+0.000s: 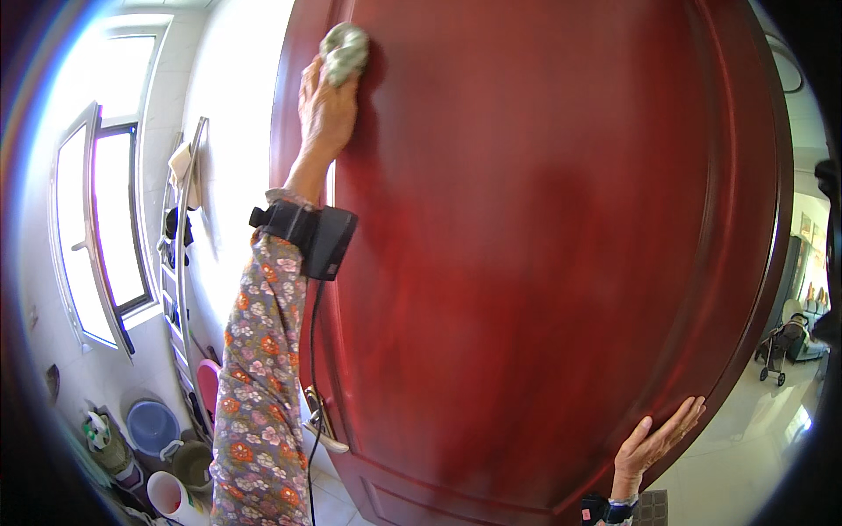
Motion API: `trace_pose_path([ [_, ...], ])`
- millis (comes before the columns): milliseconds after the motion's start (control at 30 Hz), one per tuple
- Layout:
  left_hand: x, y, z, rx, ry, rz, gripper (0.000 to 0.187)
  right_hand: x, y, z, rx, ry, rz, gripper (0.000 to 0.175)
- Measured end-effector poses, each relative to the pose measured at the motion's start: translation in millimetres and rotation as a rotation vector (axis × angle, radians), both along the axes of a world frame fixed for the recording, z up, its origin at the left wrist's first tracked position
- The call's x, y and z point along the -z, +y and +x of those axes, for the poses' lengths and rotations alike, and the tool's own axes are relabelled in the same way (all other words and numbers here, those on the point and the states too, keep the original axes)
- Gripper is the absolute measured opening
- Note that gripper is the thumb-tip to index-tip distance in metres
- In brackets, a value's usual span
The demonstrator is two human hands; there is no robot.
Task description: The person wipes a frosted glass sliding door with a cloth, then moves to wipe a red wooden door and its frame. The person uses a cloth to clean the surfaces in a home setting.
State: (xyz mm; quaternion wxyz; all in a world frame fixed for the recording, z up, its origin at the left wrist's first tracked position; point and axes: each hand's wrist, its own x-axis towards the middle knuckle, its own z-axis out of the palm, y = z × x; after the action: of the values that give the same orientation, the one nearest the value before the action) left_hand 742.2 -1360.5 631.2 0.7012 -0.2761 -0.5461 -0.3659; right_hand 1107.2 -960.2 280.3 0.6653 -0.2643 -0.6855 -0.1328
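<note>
A large dark-red panelled door (513,263) stands in front of me and takes up most of the view. My left hand (329,112) reaches to its upper left part, near the moulding, and presses a crumpled pale green-and-white cloth (344,54) on the surface. The left sleeve is floral, with a black strapped device (325,243) at the wrist and a black cable hanging from it. Low at the right, my right hand (648,444) lies against the door near its edge, fingers spread a little and holding nothing. The metal door handle (325,430) shows beside my left sleeve.
At the left are an open window (89,230), a metal ladder (184,263) with cloths on it, a blue basin (152,427), a pink basin (208,388), a white bucket (168,493) and a dark pot (193,463). Beyond the door's right edge stands a wheeled stroller or cart (779,345) on a shiny tiled floor.
</note>
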Motion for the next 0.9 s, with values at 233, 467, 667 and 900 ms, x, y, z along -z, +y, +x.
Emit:
trace_pose_path([
  [233, 126.5, 99.7, 105.1, 0.010, 0.175, -0.605, 0.053, 1.8, 0.2, 2.0, -0.026, -0.013, -0.011, 0.068],
  [467, 232.0, 98.1, 144.3, 0.070, 0.371, -0.835, 0.055, 2.9, 0.7, 2.3, -0.029, -0.014, -0.018, 0.069],
  [667, 103.3, 34.3, 50.0, -0.064, 0.053, -0.254, 0.052, 3.1, 0.8, 3.4, -0.020, -0.033, -0.024, 0.068],
  [900, -67.5, 21.3, -0.3, -0.006, -0.072, 0.017, 0.045, 6.6, 2.1, 5.3, -0.021, -0.054, -0.053, 0.070],
])
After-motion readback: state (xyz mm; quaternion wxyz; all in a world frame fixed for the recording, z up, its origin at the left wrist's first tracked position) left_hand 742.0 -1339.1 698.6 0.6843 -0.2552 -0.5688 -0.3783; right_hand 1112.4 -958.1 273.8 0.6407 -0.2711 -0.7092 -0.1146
